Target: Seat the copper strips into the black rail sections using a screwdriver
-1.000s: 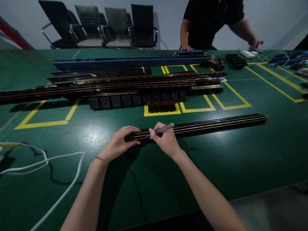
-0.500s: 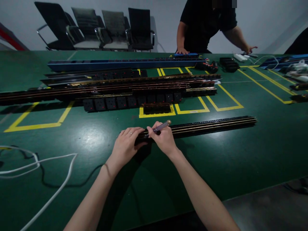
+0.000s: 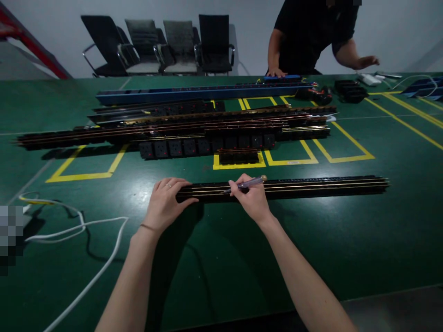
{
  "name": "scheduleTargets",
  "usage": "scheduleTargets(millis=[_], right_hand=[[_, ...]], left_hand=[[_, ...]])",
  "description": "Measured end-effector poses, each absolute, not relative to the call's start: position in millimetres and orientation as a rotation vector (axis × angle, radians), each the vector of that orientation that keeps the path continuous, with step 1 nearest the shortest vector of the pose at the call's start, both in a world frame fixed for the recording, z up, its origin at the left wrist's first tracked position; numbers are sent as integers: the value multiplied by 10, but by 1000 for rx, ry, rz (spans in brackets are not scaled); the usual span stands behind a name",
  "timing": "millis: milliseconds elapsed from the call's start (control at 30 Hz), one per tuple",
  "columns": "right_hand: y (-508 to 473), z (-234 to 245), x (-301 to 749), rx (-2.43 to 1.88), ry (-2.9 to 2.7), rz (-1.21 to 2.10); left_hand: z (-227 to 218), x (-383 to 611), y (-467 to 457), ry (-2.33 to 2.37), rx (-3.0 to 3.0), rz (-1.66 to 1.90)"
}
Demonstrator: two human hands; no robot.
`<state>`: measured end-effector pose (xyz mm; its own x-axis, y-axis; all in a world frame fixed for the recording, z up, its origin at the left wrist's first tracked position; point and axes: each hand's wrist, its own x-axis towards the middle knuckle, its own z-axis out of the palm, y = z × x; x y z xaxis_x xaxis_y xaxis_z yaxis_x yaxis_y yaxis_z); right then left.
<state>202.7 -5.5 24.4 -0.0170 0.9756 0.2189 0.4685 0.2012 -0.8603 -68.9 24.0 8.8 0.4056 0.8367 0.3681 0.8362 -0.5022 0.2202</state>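
A long black strip (image 3: 311, 186) with thin brass-coloured rods along it lies across the green table in front of me. My left hand (image 3: 167, 201) is closed round its left end, thumb on the near side and fingers over the far side. My right hand (image 3: 252, 197) grips a screwdriver (image 3: 249, 183) with a translucent purplish handle. The screwdriver slants down to the left, its tip at the rods near the strip's left part. Whether the tip touches a rod I cannot tell.
Beyond lie a row of black sockets (image 3: 190, 146), bundled strips with copper-coloured rods (image 3: 166, 129) and a blue rail (image 3: 138, 96). A white cable (image 3: 104, 260) curls at left. Across the table stands a person (image 3: 313, 39) in black, one hand on the tabletop. Chairs (image 3: 213, 44) line the wall.
My left hand has shifted left along the strip, and the gap between my hands has widened. The camera view has turned slightly left. The other person's raised hand has moved.
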Motion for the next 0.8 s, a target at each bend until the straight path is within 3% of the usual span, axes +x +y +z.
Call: scheduleTargets(millis=[333,633,800], right_hand=[[-25,218,2021,-1430,-1620,614],[-35,249,2079,-1416,-1567,650],[-31,227,2001,-1403,-1600,657]], left_hand=[[-49,310,-49,1313,2665,713],[-53,58,40,1473,2593,755],[-23,136,44,1315,2673,711]])
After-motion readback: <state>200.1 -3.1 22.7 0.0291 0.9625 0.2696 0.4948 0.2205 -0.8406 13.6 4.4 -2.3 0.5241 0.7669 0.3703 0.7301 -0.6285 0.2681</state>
